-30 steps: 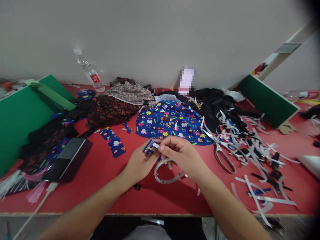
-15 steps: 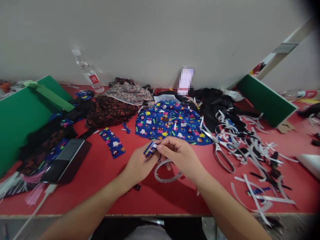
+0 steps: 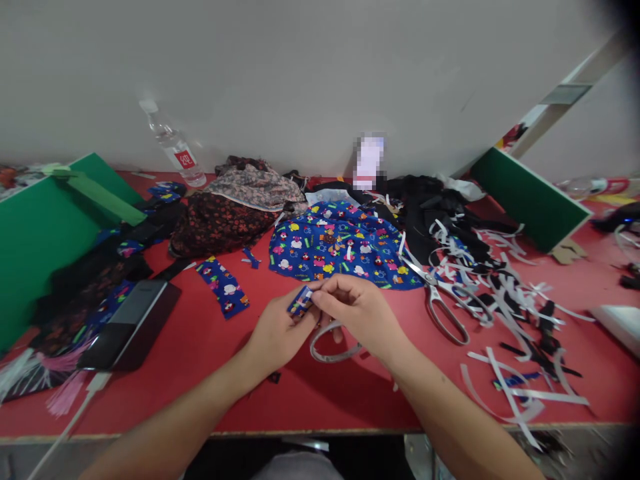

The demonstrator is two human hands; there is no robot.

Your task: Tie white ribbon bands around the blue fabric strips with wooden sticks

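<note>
Desk: red desk against a pale wall, littered with cloth and trimmings.
Far left: green board; clear plastic bottle behind; dark flat phone.
Left hand: fingers pinching a small blue printed fabric scrap, held just above the desk.
Right hand: fingers gripping the same scrap's white end; grey elastic loop hangs beneath.
Change: hands barely shifted since a second ago; grip unchanged, so work continues.
Right: steel scissors, white strips.
</note>
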